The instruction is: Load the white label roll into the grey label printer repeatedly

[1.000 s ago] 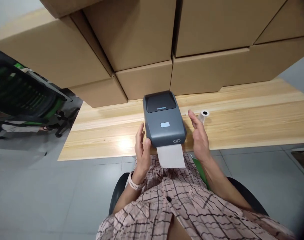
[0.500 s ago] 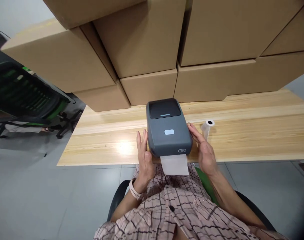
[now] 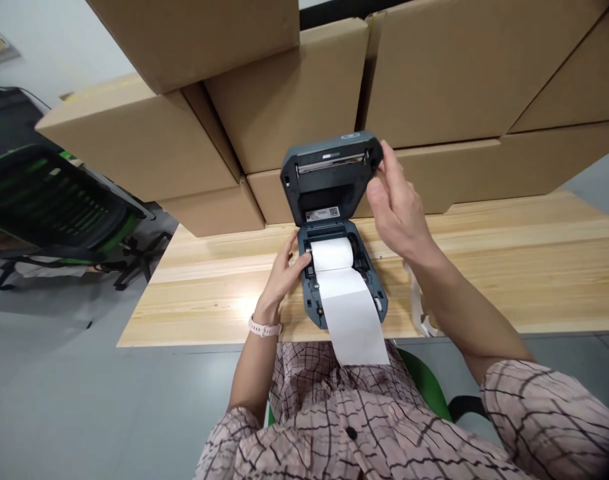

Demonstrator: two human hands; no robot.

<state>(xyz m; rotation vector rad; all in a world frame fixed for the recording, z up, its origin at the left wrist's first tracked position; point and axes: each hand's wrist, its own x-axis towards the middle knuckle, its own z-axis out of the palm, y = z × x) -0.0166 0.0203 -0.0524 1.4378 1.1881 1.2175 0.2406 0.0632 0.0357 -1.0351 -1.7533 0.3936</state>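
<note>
A dark grey label printer [image 3: 311, 310] stands on the wooden table with its lid [image 3: 329, 180] raised. Inside lies a white paper roll [image 3: 333, 255], and its loose strip [image 3: 353, 317] runs forward over the printer's front and past the table edge. My right hand [image 3: 401, 207] grips the raised lid at its right edge. At the left side of the printer body rests my left hand [image 3: 283, 270], its thumb at the roll's left side and its fingers apart. Right of the printer, partly behind my right forearm, a curled white strip [image 3: 418, 303] hangs near the front edge.
Large cardboard boxes [image 3: 434, 73] are stacked along the back of the wooden table [image 3: 509, 267]. To the left, on the grey floor, stands a black and green office chair [image 3: 59, 200]. The table's front edge runs close to my body.
The printer's lid has been lifted, exposing the roll. My right hand has moved up from the printer's side onto the lid. My left hand has shifted slightly up along the left side.
</note>
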